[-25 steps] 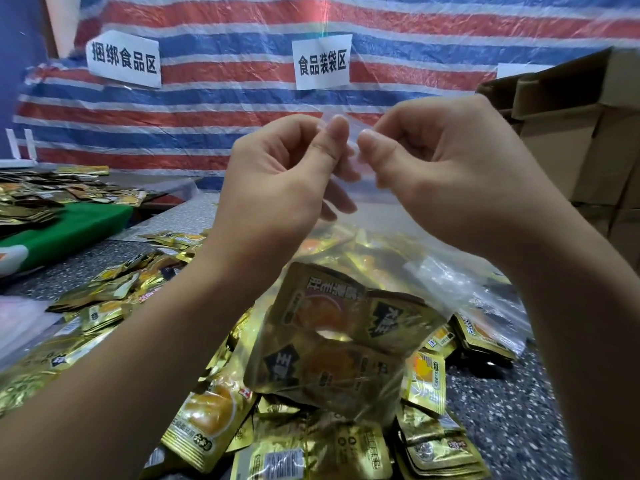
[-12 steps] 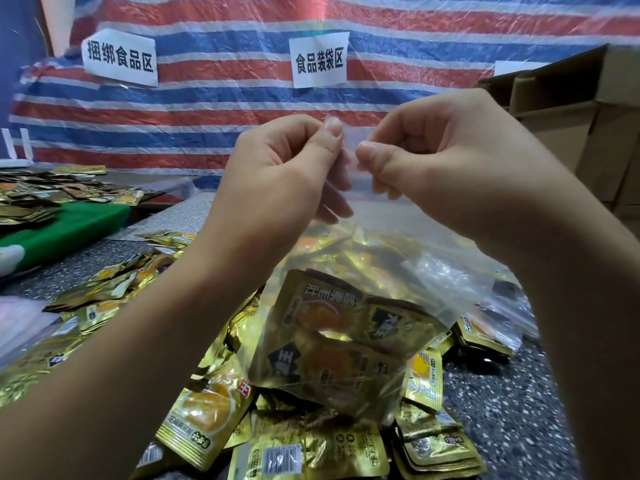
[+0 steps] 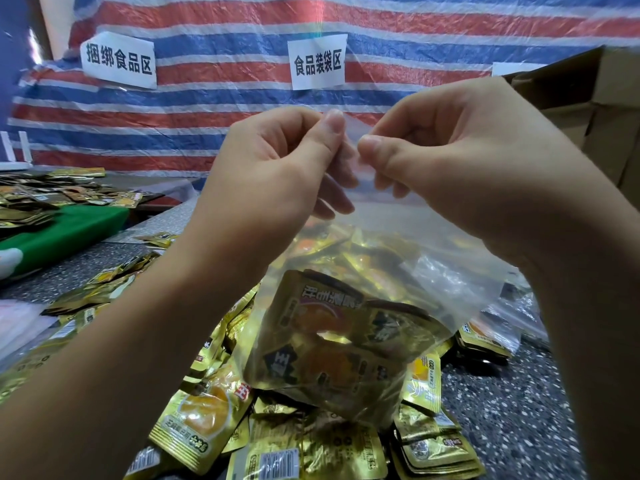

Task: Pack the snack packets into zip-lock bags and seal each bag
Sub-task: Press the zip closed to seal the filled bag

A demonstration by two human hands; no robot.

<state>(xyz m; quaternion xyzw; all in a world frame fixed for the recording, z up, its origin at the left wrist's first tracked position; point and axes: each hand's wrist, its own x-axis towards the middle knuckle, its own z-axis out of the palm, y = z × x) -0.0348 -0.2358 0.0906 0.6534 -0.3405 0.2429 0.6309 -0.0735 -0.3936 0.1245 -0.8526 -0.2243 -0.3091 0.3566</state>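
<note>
The zip-lock bag (image 3: pixel 433 271) hung in the air above the table, clear plastic, with several gold snack packets (image 3: pixel 332 341) gathered in its lower corner. It was held up by its top edge between both hands. The left hand (image 3: pixel 277 168) had its thumb pressed flat against the near side of the strip and its fingers curled behind it, pinching the plastic. The right hand (image 3: pixel 450 150) pinched the same edge just beside it, thumb in front, fingers folded behind, the two thumbs nearly touching. I could not tell whether the seal under the fingers was closed.

Beneath the bag, loose gold packets (image 3: pixel 197 417) lay heaped on the speckled dark tabletop (image 3: pixel 519 427), spreading off to the left. At the far left more packets sat on a green cloth (image 3: pixel 69 230). Behind everything hung a red, white and blue striped tarpaulin (image 3: pixel 214 39) carrying white paper signs (image 3: pixel 317 65) printed with Chinese characters. Brown cardboard boxes (image 3: pixel 606 109) were stacked at the right, and another filled clear bag (image 3: pixel 491 332) lay below them.
</note>
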